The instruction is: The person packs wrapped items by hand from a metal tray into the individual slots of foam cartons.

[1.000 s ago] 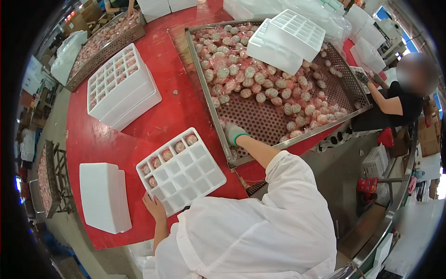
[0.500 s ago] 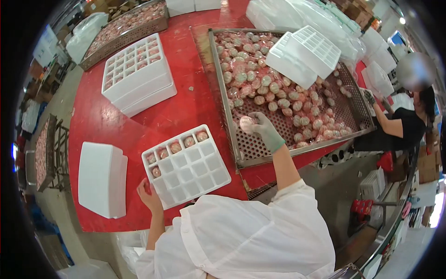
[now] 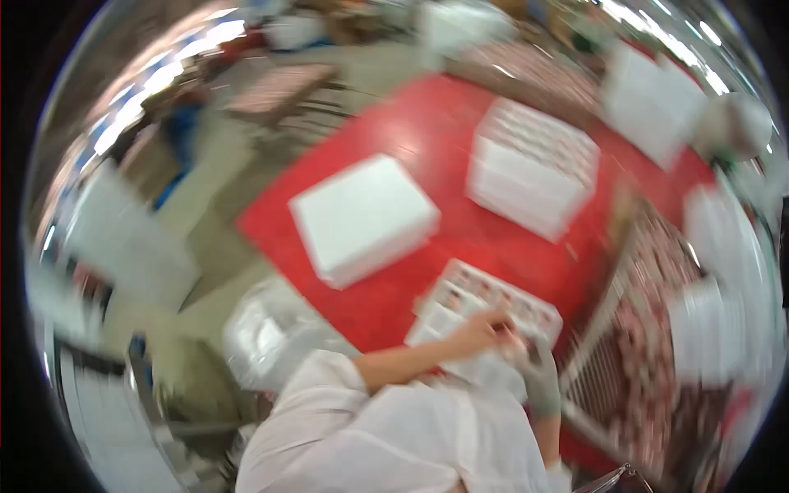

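My bare left hand (image 3: 483,333) reaches over the white compartment tray (image 3: 448,322), its fingers bent beside a small pinkish ball (image 3: 516,348) in clear wrap. My gloved right hand (image 3: 538,374) meets it from the right and seems closed on that ball. Motion blur smears both hands, so whether the left fingers touch the ball is unclear. Similar wrapped balls sit in cells along the tray's far side, while my arms cover part of the near side.
The perforated metal bin (image 3: 593,324) of wrapped balls stands at right, with white trays (image 3: 708,333) over it. On the red table (image 3: 374,308) are a white stack (image 3: 362,215) and stacked filled trays (image 3: 522,187). A plastic bag (image 3: 275,329) hangs near the table's left edge.
The view has swung left and is blurred. My right hand has come from the metal bin to the tray with the ball. My left hand has left the tray's edge and joined it.
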The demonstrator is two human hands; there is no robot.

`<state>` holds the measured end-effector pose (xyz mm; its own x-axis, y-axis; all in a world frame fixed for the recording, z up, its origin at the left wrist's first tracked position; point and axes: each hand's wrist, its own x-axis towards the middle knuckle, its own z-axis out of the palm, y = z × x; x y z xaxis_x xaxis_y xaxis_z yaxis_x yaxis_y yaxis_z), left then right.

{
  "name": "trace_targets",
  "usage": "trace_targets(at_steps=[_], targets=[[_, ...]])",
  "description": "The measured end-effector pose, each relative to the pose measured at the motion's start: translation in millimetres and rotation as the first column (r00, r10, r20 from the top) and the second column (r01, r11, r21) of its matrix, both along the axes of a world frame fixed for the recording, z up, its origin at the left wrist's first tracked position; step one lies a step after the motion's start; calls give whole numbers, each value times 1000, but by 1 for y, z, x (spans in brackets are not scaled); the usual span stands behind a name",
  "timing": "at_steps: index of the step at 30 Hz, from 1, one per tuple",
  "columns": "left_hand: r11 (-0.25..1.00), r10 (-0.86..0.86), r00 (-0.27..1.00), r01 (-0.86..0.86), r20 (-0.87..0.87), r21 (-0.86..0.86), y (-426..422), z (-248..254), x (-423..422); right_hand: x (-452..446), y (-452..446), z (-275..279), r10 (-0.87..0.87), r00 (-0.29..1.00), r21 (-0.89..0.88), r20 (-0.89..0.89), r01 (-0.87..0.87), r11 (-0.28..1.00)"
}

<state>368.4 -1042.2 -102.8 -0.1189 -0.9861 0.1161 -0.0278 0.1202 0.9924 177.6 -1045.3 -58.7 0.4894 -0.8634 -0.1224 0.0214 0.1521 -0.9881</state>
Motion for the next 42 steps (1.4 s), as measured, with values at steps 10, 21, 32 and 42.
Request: trace_targets(at_steps=[10,21,32,42], targets=[[981,-139,967,106,212,161,35,8,58,32,-23,-39,208,918,-533,-337,-368,762],[977,209,970,-214,123,23,57,17,49,46,-15,-50,243,944,-307,-225,-305,902],[910,345,925,-372,162,184,45,29,38,56,-5,-8,186,953,-505,-241,-287,814],[630,413,777,132,-475,765,32,27,31,52,9,-12,115,992,-168,-41,-121,978]])
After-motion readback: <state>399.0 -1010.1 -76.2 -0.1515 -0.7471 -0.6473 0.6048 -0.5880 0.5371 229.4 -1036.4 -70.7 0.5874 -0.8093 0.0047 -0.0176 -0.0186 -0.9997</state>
